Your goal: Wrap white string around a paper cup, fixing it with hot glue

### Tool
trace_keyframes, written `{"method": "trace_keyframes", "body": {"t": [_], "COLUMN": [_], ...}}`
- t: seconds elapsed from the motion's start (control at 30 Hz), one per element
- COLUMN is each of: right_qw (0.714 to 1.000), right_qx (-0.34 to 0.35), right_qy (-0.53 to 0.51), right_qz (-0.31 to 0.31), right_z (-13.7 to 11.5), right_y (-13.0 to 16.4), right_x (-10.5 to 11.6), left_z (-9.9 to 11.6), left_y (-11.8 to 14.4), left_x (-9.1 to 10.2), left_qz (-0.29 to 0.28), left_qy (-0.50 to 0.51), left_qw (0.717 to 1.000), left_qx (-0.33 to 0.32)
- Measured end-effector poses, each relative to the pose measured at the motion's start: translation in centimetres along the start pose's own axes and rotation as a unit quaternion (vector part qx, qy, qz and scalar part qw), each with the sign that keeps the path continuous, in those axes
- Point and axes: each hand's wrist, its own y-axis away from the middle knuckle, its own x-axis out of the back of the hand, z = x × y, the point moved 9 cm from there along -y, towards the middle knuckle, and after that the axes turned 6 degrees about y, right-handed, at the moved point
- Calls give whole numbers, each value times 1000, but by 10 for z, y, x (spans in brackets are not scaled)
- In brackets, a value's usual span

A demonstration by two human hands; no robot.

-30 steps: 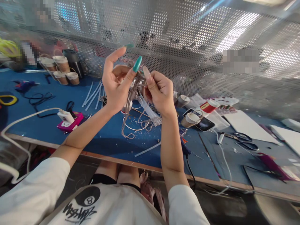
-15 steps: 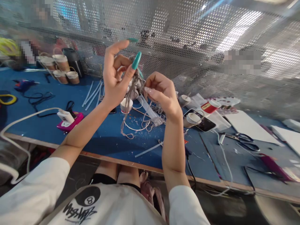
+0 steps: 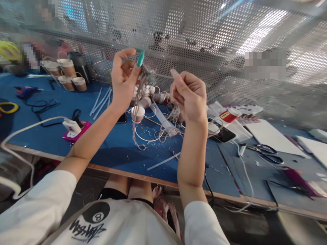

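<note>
Right hand (image 3: 192, 97): drawn off the cord (image 3: 145, 75) within the last half second; you now hold it well apart, to the right of your other hand.
Right fingers: curled, thumb pressed along the index finger; whether a thin strand is caught there, cannot tell.
Left hand (image 3: 124, 80): grip kept, position shifted slightly left; your thumb and fingers pinch the top of the cord, one finger raised.
Cord: bunched at your left fingertips, in the air over the bench (image 3: 114, 153), long strands hanging down; whether the lowest loop touches the surface, cannot tell.
Finding: your right hand no longer steadies the bundle; in my judgement, its weight now rests on your left pinch alone.
White cup (image 3: 138, 115): behind the hanging strands, well in from the bench's near edge.
Wrapped cups (image 3: 145, 102): beyond it toward the far edge, more exposed since your right hand moved aside.
Handled cup (image 3: 214, 128): now partly covered by your right forearm (image 3: 192, 153).
Plastic strip (image 3: 163, 162): lies close to the near edge, unmoved.
Scissors (image 3: 267, 149): toward the bench's right end, clear of both hands.
</note>
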Motion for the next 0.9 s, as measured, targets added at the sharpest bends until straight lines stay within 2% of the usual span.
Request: {"method": "trace_keyframes", "body": {"t": [0.07, 0.1, 0.2, 0.3, 0.37, 0.47, 0.53, 0.7, 0.8, 0.9], "right_qw": [999, 998, 995, 987, 980, 972, 963, 924, 899, 896], "right_qx": [14, 17, 14, -10, -30, -65, -94, -162, -194, -206], "right_qy": [19, 26, 34, 58, 61, 45, 44, 84, 84, 65], "right_qz": [39, 52, 93, 152, 186, 223, 248, 336, 383, 388], "right_z": [2, 5, 12, 23, 33, 56, 75, 104, 107, 107], "right_y": [-3, -4, -7, -8, -8, -8, -7, 2, 10, 11], "right_x": [10, 14, 29, 52, 70, 96, 113, 148, 158, 159], "left_z": [-13, -20, -28, -24, -21, -21, -25, -48, -62, -69], "left_y": [2, 6, 23, 41, 46, 46, 45, 38, 28, 19], "left_x": [-7, -13, -40, -57, -60, -59, -56, -33, -7, 15], "left_qz": [-42, -82, -261, -412, -460, -484, -496, -534, -501, -454], "left_qy": [-2, -1, 13, 36, 54, 83, 67, -85, -150, -212], "left_qw": [993, 983, 924, 855, 831, 817, 812, 793, 792, 793], "left_qx": [108, 164, 281, 313, 308, 304, 299, 282, 315, 346]}}
